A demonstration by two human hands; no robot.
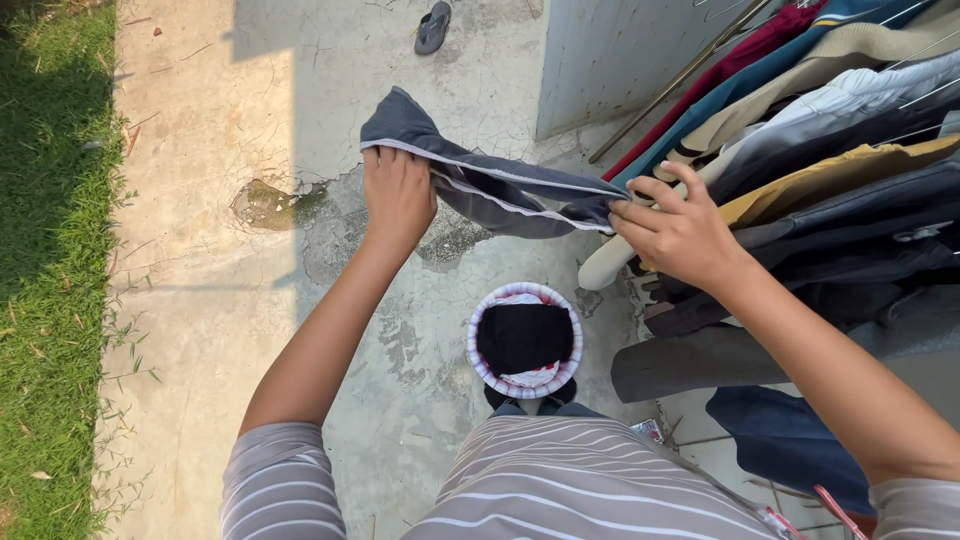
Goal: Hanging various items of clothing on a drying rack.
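A dark grey-blue garment [480, 178] with a pale seam is stretched between both hands above the concrete ground. My left hand [397, 195] grips its left end, with a loose corner sticking up past the fingers. My right hand [675, 228] pinches its right end, close to a row of hung clothes [850, 170]. Below the garment, by my feet, stands a round pale basket [480, 372] with dark cloth inside.
Clothes on hangers fill the right side, along a metal rail [690, 72] leaning by a grey wall [610, 50]. A dark sandal [433, 27] lies at the top. Grass [50, 280] borders the cracked concrete [210, 150] on the left. A damp patch [265, 203] marks the slab.
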